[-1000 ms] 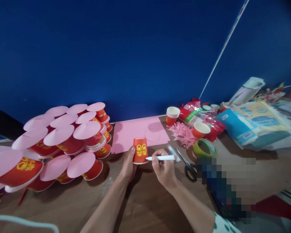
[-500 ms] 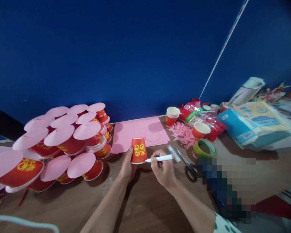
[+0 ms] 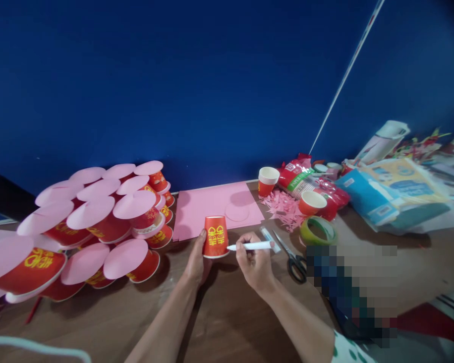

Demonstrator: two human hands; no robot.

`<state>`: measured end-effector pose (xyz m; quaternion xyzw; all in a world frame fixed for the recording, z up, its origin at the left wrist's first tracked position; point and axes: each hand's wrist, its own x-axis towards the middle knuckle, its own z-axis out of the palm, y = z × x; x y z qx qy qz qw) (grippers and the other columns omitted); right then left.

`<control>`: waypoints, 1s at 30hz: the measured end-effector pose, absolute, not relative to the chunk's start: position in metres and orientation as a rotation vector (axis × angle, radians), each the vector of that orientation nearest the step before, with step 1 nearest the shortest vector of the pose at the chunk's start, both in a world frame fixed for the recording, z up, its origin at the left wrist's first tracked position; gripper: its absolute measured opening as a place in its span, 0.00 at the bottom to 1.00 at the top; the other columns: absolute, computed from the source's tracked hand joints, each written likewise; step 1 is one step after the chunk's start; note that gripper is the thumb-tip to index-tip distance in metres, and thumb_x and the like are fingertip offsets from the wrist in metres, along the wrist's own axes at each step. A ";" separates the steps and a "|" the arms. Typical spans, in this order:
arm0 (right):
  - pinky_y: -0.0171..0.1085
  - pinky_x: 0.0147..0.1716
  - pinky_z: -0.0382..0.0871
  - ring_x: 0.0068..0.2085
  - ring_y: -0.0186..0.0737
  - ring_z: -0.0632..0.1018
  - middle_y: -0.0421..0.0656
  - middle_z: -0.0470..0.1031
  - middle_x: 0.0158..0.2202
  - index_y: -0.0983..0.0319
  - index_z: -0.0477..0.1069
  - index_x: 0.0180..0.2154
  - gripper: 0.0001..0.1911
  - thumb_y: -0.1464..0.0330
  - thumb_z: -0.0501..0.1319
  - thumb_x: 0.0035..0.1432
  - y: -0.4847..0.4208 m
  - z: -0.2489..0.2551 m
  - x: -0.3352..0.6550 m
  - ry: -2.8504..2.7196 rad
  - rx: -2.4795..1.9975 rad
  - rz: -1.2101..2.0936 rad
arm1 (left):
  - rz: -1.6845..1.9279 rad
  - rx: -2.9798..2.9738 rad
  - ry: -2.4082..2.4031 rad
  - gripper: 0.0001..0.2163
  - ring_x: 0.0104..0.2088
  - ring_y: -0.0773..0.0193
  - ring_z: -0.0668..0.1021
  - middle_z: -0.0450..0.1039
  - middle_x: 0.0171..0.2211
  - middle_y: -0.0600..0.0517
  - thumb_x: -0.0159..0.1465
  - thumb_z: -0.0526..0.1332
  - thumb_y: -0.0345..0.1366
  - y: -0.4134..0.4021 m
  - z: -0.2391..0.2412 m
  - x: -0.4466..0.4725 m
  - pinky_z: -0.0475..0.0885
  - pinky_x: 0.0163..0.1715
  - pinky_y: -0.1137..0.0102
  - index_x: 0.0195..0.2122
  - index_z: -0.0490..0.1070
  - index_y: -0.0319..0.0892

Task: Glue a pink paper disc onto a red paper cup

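Note:
A red paper cup [image 3: 216,237] with yellow characters is held upside down by my left hand [image 3: 197,257], its rim facing the table. My left fingers wrap round its left side and are partly hidden behind it. In my right hand [image 3: 254,262] is a slim white marker [image 3: 258,246], pinched between thumb and fingers. The marker's tip points left, close to the cup's lower right edge; whether it touches, I cannot tell. Behind the cup lie pink paper sheets [image 3: 200,206], the top one bearing a drawn circle.
Red cups topped with pink paper discs [image 3: 91,213] are stacked at left. To the right are scissors [image 3: 295,267], green tape [image 3: 318,231], pink paper shreds [image 3: 283,207], upright cups [image 3: 268,182], a bag of paper cups [image 3: 298,176] and a blue-yellow pack [image 3: 393,191]. A blue wall [image 3: 212,91] rises behind.
The cup has turned slightly in my left hand, so its yellow characters look different. My right hand with the marker stays nearly in place. The view has shifted a little.

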<state>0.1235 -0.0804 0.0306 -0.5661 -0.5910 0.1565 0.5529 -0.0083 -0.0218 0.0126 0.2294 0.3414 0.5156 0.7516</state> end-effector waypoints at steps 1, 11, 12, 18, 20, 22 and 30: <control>0.31 0.19 0.59 0.20 0.31 0.68 0.37 0.68 0.22 0.61 0.65 0.31 0.04 0.69 0.55 0.59 -0.080 0.031 0.123 -1.403 -1.339 0.371 | 1.117 0.499 0.747 0.17 0.32 0.58 0.80 0.77 0.29 0.49 0.54 0.66 0.47 -0.022 0.013 -0.009 0.75 0.38 0.64 0.35 0.71 0.38; 0.30 0.18 0.57 0.18 0.30 0.65 0.36 0.66 0.20 0.61 0.64 0.30 0.04 0.70 0.55 0.58 -0.079 0.031 0.122 -1.393 -1.331 0.442 | 1.094 0.431 0.748 0.17 0.36 0.54 0.81 0.78 0.31 0.46 0.56 0.63 0.47 -0.021 0.017 -0.011 0.76 0.39 0.62 0.38 0.71 0.37; 0.30 0.18 0.57 0.18 0.30 0.65 0.35 0.66 0.19 0.61 0.65 0.30 0.04 0.70 0.55 0.58 -0.080 0.030 0.122 -1.392 -1.332 0.446 | 1.099 0.430 0.741 0.17 0.36 0.54 0.81 0.78 0.31 0.46 0.57 0.63 0.47 -0.021 0.017 -0.012 0.76 0.39 0.62 0.38 0.71 0.37; 0.29 0.18 0.57 0.18 0.29 0.64 0.35 0.66 0.20 0.61 0.65 0.31 0.04 0.70 0.55 0.59 -0.081 0.028 0.122 -1.360 -1.324 0.480 | 1.061 0.412 0.709 0.17 0.36 0.54 0.81 0.79 0.32 0.43 0.61 0.58 0.46 -0.023 0.020 -0.011 0.76 0.39 0.63 0.39 0.72 0.34; 0.29 0.17 0.57 0.18 0.29 0.64 0.35 0.66 0.19 0.61 0.65 0.31 0.04 0.70 0.56 0.59 -0.081 0.028 0.123 -1.357 -1.327 0.477 | 1.061 0.414 0.699 0.17 0.35 0.55 0.81 0.79 0.32 0.43 0.62 0.57 0.45 -0.024 0.021 -0.011 0.76 0.39 0.63 0.39 0.73 0.34; 0.29 0.18 0.56 0.18 0.29 0.64 0.34 0.65 0.19 0.61 0.65 0.31 0.04 0.70 0.56 0.59 -0.081 0.029 0.123 -1.358 -1.334 0.457 | 1.063 0.416 0.690 0.17 0.34 0.56 0.81 0.79 0.32 0.44 0.63 0.55 0.44 -0.024 0.021 -0.012 0.76 0.39 0.63 0.39 0.73 0.34; 0.29 0.18 0.58 0.19 0.30 0.63 0.34 0.63 0.19 0.61 0.63 0.30 0.09 0.65 0.54 0.62 -0.080 0.026 0.122 -1.139 -1.247 0.538 | 1.009 0.407 0.645 0.18 0.33 0.57 0.81 0.79 0.34 0.42 0.66 0.52 0.43 -0.026 0.020 -0.013 0.77 0.36 0.64 0.40 0.73 0.33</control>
